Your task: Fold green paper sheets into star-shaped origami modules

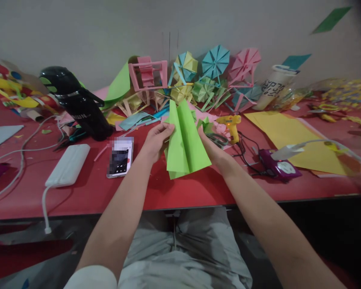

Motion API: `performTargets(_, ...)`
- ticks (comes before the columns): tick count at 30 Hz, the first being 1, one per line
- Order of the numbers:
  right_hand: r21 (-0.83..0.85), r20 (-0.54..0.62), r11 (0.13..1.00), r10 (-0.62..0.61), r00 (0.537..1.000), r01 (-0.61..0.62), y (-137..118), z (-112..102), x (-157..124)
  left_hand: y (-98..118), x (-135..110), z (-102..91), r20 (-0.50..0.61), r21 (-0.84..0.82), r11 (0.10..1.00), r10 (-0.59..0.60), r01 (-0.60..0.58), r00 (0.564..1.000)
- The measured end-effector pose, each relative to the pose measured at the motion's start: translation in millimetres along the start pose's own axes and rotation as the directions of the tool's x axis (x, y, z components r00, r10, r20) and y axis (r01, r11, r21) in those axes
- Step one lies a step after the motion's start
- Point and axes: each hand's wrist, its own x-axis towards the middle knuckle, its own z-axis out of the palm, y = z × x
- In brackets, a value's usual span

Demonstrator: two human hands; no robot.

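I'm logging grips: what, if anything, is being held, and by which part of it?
The folded green paper, by its opposite side edges: left hand on one, right hand on the other.

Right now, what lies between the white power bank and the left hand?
Between the power bank and the left hand, the head view shows a phone and a pink strip.

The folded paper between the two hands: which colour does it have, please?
The folded paper is bright lime green, seen best in the head view.

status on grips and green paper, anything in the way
Left grip pinching green paper. Right grip at opposite edge, partly hidden. Paper creased lengthwise. Nothing visibly blocking; glue gun beyond right grip.
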Motion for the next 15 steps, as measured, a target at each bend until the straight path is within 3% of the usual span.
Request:
performTargets(3, 0.082, 0.100, 0.964, 0.244, 0.965, -0.253, -0.9, -4.7, 1.8, 4.0, -2.0, 1.2, 0.052, 0.045, 0.997, -0.067, 0.064, 0.996)
performTargets(4, 0.089, 0.087, 0.952, 0.285, 0.955, -0.293, 0.6, -9.7, 2.3, 5.4, -1.7, -0.1, 0.051, 0.064, 0.996, -0.069, 0.066, 0.996)
performTargets(6, 0.085, 0.030, 0.948, 0.305, 0.952, -0.306, 6.7, -22.0, 3.1, 8.1, -0.2, -6.0, 0.021, 0.103, 0.993, -0.053, 0.051, 0.998)
performTargets(9, 0.111, -0.094, 0.936, 0.345, 0.934, -0.335, 20.4, -38.9, 4.2, 13.8, 1.5, -22.7, -0.121, 0.261, 0.965, 0.008, 0.024, 0.993)
performTargets(10, 0.120, -0.175, 0.924, 0.380, 0.908, -0.363, 24.6, -43.3, 4.5, 16.6, 0.9, -29.5, -0.178, 0.388, 0.921, 0.037, 0.036, 0.983)
performTargets(12, 0.093, -0.240, 0.900, 0.436, 0.867, -0.426, 30.6, -50.3, 4.5, 23.8, -3.0, -42.8, -0.250, 0.686, 0.719, 0.095, 0.107, 0.963)
performTargets(15, 0.016, -0.287, 0.898, 0.426, 0.858, -0.440, 31.3, -60.1, 1.9, 36.2, -14.7, -54.9, -0.264, 0.877, 0.423, 0.025, 0.229, 0.964)
